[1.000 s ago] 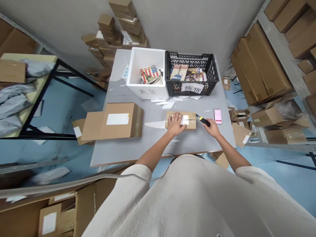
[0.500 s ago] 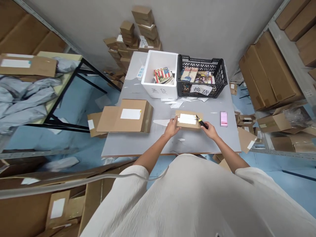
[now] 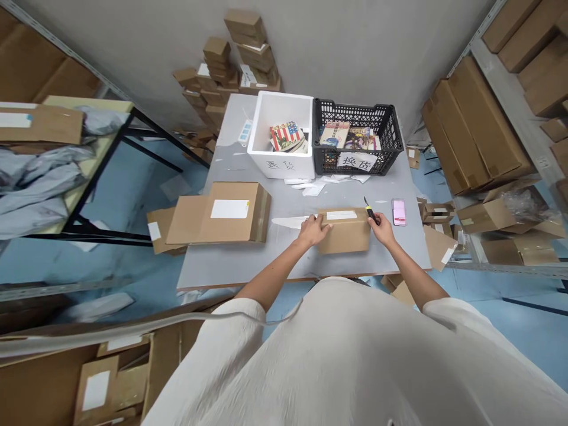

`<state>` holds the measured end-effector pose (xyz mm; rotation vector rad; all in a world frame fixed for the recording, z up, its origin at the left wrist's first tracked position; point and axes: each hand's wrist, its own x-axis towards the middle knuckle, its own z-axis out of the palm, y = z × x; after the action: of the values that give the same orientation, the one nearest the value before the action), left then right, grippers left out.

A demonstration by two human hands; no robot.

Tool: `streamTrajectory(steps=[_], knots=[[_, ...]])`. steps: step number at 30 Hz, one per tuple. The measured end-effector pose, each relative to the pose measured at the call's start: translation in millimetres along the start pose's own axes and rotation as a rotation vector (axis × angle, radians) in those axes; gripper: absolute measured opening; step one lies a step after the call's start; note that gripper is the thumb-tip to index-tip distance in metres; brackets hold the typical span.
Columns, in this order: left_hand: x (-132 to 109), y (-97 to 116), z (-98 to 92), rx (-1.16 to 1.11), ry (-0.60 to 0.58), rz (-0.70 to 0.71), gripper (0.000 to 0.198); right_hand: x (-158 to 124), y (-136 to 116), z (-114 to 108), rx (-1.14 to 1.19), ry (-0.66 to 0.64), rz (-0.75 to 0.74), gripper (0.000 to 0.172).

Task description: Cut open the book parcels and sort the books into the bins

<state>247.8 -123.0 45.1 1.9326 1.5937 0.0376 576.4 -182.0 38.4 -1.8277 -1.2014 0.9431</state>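
Observation:
A small cardboard box (image 3: 344, 238) is tilted on the grey table, its side facing me and its white label (image 3: 341, 215) on the far upper face. My left hand (image 3: 313, 231) grips the box's left end, thumb on the near side and fingers over the top edge. In my right hand (image 3: 381, 228) is a black and yellow utility knife (image 3: 371, 212), its blade pointing up and away. The right fingers are also close against the box's right end; whether they press on it is hard to tell.
A larger labelled cardboard box (image 3: 233, 213) lies on the table's left. Behind stand a white foam box (image 3: 280, 163) and a black crate (image 3: 390, 145), both holding books. A phone (image 3: 399, 212) lies at right, paper scraps (image 3: 313, 188) before the crate. Shelves with cartons (image 3: 479, 130) flank the right.
The small box has been tipped so its plain side faces me and its label is turned away. The knife has swung from over the label to beyond the box's right end.

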Motion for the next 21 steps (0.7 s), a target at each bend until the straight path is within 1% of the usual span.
streamTrajectory(steps=[2,4,8,11,14,16,19,21], knots=[[4,3,0.2,-0.04,0.016,-0.03,0.072,5,2,1,0.039,0.005,0.009,0.07],[8,3,1.1,-0.108,0.04,-0.058,0.078,9,4,2,0.071,0.001,0.003,0.072],[13,-2,6.8,-0.202,0.071,-0.059,0.09,11,8,4,0.06,-0.003,0.015,0.069],[13,-6,13.3,-0.213,0.074,-0.048,0.097,6,15,4,0.049,-0.026,0.045,0.068],[12,-9,18.6,-0.185,0.051,-0.054,0.103,3,21,6,0.04,-0.053,0.069,0.068],[12,-12,20.8,-0.159,0.023,-0.056,0.102,1,24,7,0.034,-0.07,0.08,0.067],[11,-14,23.3,-0.159,-0.005,-0.054,0.093,1,27,9,0.021,-0.087,0.081,0.067],[9,-16,25.2,-0.195,-0.02,-0.059,0.094,0,27,9,0.006,-0.092,0.083,0.065]])
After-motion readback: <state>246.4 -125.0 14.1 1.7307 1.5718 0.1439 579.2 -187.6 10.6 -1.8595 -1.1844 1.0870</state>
